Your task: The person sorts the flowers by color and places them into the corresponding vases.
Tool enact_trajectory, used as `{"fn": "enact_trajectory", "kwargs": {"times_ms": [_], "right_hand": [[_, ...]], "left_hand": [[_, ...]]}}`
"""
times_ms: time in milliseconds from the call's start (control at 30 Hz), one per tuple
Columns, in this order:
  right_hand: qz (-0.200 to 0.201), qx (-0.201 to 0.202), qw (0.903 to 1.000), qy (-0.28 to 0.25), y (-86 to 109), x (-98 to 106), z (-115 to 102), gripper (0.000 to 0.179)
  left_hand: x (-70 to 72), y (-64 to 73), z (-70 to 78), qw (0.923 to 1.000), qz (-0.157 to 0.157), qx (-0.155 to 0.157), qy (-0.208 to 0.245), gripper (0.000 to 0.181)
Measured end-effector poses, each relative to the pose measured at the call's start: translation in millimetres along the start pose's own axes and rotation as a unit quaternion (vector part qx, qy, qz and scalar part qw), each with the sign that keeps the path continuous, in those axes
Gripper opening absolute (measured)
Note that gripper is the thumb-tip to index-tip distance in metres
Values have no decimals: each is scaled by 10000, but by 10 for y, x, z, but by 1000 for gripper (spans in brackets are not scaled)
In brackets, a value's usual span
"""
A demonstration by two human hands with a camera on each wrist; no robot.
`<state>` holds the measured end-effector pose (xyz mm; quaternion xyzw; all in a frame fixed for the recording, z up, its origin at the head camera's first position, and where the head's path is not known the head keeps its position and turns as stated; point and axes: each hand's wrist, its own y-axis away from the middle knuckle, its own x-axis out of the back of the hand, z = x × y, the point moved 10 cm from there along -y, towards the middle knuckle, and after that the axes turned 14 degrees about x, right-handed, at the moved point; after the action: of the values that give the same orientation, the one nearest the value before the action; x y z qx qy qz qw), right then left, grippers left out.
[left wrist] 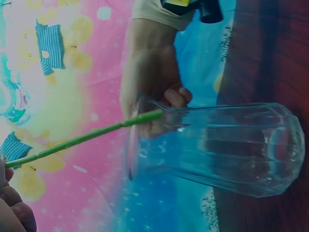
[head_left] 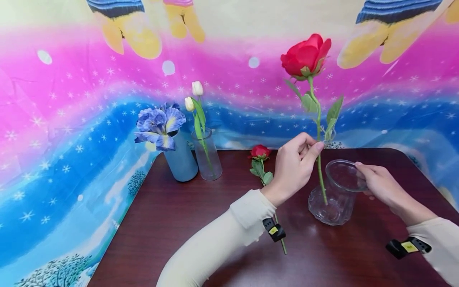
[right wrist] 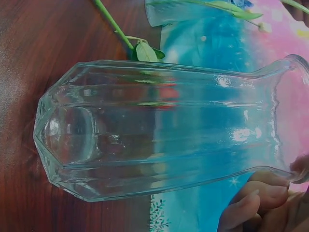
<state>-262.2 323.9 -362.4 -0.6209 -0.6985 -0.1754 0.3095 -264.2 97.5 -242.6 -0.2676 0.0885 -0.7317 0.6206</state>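
Note:
My left hand (head_left: 295,165) pinches the green stem of a tall red rose (head_left: 306,57) between thumb and fingers, with the bloom up high. A clear faceted glass vase (head_left: 331,211) stands on the table, its flared rim held at the right side by my right hand (head_left: 381,185). In the left wrist view, the cut end of the stem (left wrist: 145,117) overlaps the neck of the vase (left wrist: 241,150). The right wrist view shows the vase (right wrist: 125,140) from the side, with fingers (right wrist: 241,208) at its neck. A second red rose (head_left: 259,151) lies on the table, partly hidden by my left forearm.
At the back left, a blue-grey vase (head_left: 181,163) holds blue irises (head_left: 157,123). Beside it, a clear cylinder vase (head_left: 211,167) holds white tulips (head_left: 197,88). The dark wooden table (head_left: 150,239) backs onto a printed cloth (head_left: 226,59).

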Motion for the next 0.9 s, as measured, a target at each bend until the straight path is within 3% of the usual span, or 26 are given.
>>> {"fn": "enact_trajectory", "kwargs": {"times_ms": [300,667,833,900], "right_hand": [[20,-48,10000,46,-10,10,-9,57],[-9,-81,10000,-23,-14,12,2,58],[-37,-166,9999,-32,-2,10,24,59],[-53,-195,9998,-23,2,6,36,59]], "left_hand": [[-123,-83,120,9997,95,-171,-147,16],[-91,-201,244,9976,571,-363,116,16],[-205,-242,196,9974,558,-374,-280,17],[-284,-241,146,9955,511,-363,-713,17]]}}
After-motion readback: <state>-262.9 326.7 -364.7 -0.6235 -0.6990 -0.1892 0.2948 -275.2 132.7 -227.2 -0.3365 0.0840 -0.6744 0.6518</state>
